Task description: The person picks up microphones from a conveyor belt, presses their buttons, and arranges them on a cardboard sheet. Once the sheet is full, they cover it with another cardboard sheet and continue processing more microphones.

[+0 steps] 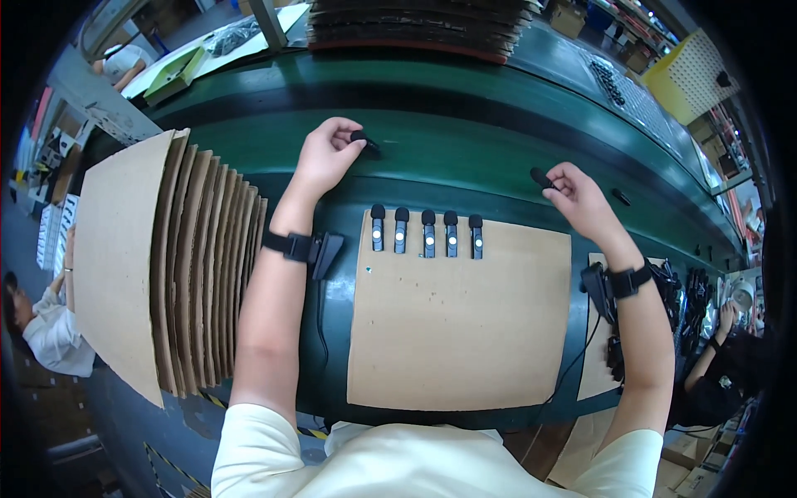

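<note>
Each hand pinches one small black clip microphone: left hand [325,153] far left, right hand [577,195] far right, above five microphones [427,231] lined along a cardboard sheet [461,332] on the green worktop [465,158].

Cardboard sheet [461,324]: flat, tan, rectangular, at the near edge of the green worktop [465,137]. Fanned stack of tan cardboard sheets [158,257]: on edge, at the worktop's left end. Dark corrugated stack [415,25]: beyond the far edge. Brown cartons [689,452]: below the near right corner.
</note>
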`<act>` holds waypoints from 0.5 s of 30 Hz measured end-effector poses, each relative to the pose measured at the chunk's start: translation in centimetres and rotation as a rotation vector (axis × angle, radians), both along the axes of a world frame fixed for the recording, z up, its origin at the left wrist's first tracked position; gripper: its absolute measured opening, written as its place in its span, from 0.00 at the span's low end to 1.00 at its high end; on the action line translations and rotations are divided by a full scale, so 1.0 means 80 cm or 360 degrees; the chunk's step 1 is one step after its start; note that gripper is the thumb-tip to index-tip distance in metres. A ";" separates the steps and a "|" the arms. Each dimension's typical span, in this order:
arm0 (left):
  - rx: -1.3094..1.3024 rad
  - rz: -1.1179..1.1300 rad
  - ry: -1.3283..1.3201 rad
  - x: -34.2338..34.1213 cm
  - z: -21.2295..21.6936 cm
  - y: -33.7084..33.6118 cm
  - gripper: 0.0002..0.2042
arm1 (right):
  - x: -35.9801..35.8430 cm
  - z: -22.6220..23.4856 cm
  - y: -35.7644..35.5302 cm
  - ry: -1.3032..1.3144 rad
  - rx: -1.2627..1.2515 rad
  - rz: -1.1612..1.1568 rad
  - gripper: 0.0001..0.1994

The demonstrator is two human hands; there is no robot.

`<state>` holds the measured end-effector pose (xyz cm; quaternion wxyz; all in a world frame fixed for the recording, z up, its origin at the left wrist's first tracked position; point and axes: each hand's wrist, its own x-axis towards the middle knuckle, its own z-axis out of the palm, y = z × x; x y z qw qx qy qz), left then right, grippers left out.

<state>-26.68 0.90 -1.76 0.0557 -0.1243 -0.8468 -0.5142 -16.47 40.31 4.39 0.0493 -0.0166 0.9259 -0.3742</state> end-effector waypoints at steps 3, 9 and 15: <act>0.0229 0.0042 0.0136 0.045 0.029 0.002 0.10 | 0.062 0.011 -0.027 0.0092 -0.0530 0.0036 0.08; 0.1358 -0.0217 0.0005 0.157 0.099 0.042 0.08 | 0.177 0.016 -0.095 0.0123 -0.1135 0.0038 0.11; 0.1680 -0.0862 -0.0344 0.230 0.116 0.050 0.10 | 0.218 0.032 -0.140 0.0166 -0.1276 -0.0083 0.12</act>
